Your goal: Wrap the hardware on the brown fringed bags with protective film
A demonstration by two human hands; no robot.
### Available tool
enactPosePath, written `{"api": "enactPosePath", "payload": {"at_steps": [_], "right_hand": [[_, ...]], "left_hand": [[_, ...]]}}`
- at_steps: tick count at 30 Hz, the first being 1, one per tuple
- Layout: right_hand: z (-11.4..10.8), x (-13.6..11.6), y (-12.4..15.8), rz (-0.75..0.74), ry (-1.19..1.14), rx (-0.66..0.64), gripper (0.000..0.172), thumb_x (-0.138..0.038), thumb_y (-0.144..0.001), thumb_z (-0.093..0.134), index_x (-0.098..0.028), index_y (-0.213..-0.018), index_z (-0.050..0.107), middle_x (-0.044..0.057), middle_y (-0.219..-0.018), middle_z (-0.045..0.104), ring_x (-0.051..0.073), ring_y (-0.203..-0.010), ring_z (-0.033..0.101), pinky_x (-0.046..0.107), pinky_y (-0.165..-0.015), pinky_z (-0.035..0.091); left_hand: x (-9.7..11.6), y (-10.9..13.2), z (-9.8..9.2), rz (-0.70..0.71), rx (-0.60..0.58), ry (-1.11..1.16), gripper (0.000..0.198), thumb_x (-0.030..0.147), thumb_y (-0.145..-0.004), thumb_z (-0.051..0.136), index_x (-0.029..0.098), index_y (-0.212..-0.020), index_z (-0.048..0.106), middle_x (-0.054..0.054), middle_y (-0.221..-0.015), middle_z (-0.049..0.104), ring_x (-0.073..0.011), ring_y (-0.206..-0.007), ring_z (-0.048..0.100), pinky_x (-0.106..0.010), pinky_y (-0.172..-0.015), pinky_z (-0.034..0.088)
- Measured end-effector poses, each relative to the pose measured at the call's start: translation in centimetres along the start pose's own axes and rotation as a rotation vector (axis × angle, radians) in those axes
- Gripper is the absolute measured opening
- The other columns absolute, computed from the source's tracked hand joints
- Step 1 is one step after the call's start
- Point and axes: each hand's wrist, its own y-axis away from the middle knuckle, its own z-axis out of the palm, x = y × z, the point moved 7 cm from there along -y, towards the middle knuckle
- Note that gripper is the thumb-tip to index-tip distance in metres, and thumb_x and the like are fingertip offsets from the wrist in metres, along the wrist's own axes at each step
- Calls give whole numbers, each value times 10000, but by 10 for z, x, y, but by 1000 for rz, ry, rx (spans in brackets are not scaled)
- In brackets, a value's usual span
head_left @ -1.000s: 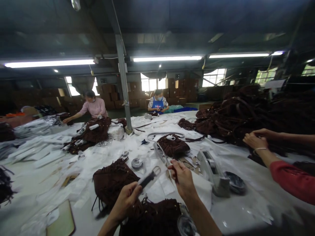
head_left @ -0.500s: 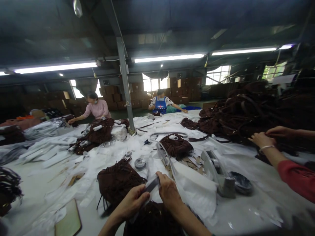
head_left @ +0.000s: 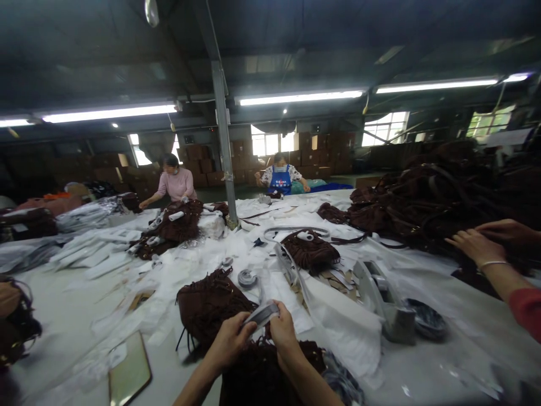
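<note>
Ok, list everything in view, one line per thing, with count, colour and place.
wrapped strap piece: one, dark under clear film, held between both hands.
fringed bags: dark brown; one left of the hands, one mid-table, one under the wrists.
bag pile: one heap, dark brown, right side.
tape dispenser: one, grey, right of the hands.
tape roll: one, grey, mid-table.
white sheets: many, spread over the table.
table: one, pale.
pillar: one, grey, centre.
co-workers: pink top and blue apron at the far edge; hand with bracelet at right.
left hand: pinching the piece.
right hand: pinching its other end.
</note>
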Motion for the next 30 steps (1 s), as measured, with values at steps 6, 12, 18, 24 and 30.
{"api": "enactPosePath", "payload": {"at_steps": [6, 12, 18, 24, 30], "right_hand": [[23, 16, 11, 143, -105, -121, 204, -270, -626, 496, -178, -800, 546, -82, -458, 408, 74, -372, 354, 184, -386, 307], [20, 13, 17, 79, -40, -121, 305, -420, -714, 588, -162, -876, 579, -57, -529, 476, 87, -403, 397, 207, -397, 304], [-1, -24, 47, -623, 648, 64, 238, -327, -872, 485, -212, -1064, 565, 18, -806, 582, 169, -660, 578, 288, -649, 461], [28, -23, 49, -793, 1143, -58, 134, -185, -901, 476, -204, -892, 608, 46, -858, 582, 158, -720, 595, 234, -631, 438], [30, -14, 42, -723, 1166, -146, 234, -129, -912, 411, -206, -824, 613, 33, -803, 596, 145, -691, 586, 224, -614, 399]], "left_hand": [[-9, 3, 8, -141, -116, 451, 478, 628, -727, 584, 156, -690, 516, 101, -459, 313, -43, -399, 238, -201, -401, 169], [-30, 8, 11, -320, -18, 752, 498, 609, -612, 711, 201, -694, 438, 156, -411, 210, -10, -303, 134, -183, -340, 45], [-43, 9, 7, -384, 90, 773, 508, 625, -602, 703, 206, -702, 435, 165, -402, 204, -10, -294, 129, -171, -324, 51], [-32, 6, 17, -350, 20, 691, 508, 620, -621, 684, 214, -648, 381, 145, -435, 226, -18, -331, 131, -192, -351, 52], [-31, 0, -4, -117, 276, 252, 516, 662, -727, 526, 183, -568, 419, 60, -534, 368, -89, -522, 344, -225, -502, 271]]}}
